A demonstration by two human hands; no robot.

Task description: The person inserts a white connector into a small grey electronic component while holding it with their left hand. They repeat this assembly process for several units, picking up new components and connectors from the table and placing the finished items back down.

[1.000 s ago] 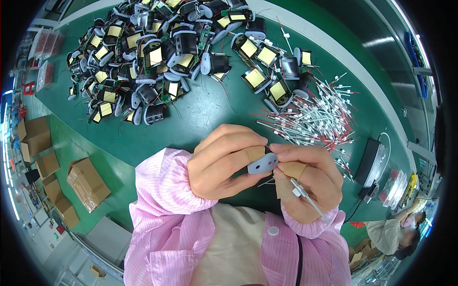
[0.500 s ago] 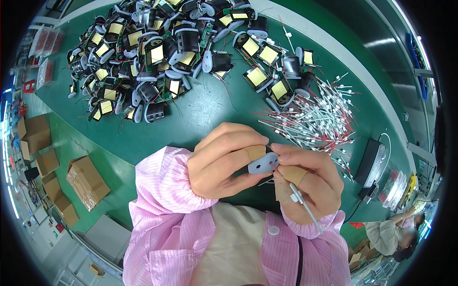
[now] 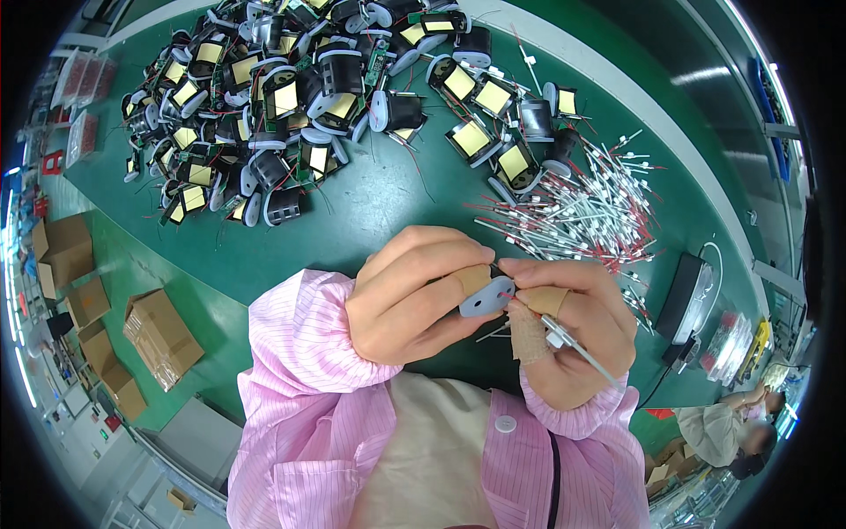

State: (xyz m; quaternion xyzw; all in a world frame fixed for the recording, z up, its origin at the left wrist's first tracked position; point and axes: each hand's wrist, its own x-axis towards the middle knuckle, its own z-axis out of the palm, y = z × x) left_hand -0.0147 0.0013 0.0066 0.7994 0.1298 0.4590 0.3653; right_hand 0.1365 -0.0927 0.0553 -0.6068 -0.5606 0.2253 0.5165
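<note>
Close in front of my chest, my left hand (image 3: 419, 295) pinches a part whose grey oval end plate (image 3: 478, 304) faces up, with small dark holes in it. The rest of that part is hidden behind my fingers. My right hand (image 3: 582, 344) is closed at the plate's right side, its fingertips on a thin red wire at a hole. From that hand a cable lead (image 3: 582, 351) with a white connector trails toward the wrist. Tape or finger covers wrap fingers on both hands. Whether the wire passes through the hole I cannot tell.
On the green table (image 3: 370, 207), a heap of black housings (image 3: 282, 97) with grey ends and yellow pads lies at the far left. Loose white-and-red cable leads (image 3: 599, 207) are piled at right, near a black box (image 3: 683, 300). Cardboard boxes (image 3: 163, 339) stand left; another person (image 3: 714, 432) sits right.
My right fingers have shifted slightly at the plate, and the connector lead has swung a little up and right. The grey plate has tilted slightly. The piles look the same.
</note>
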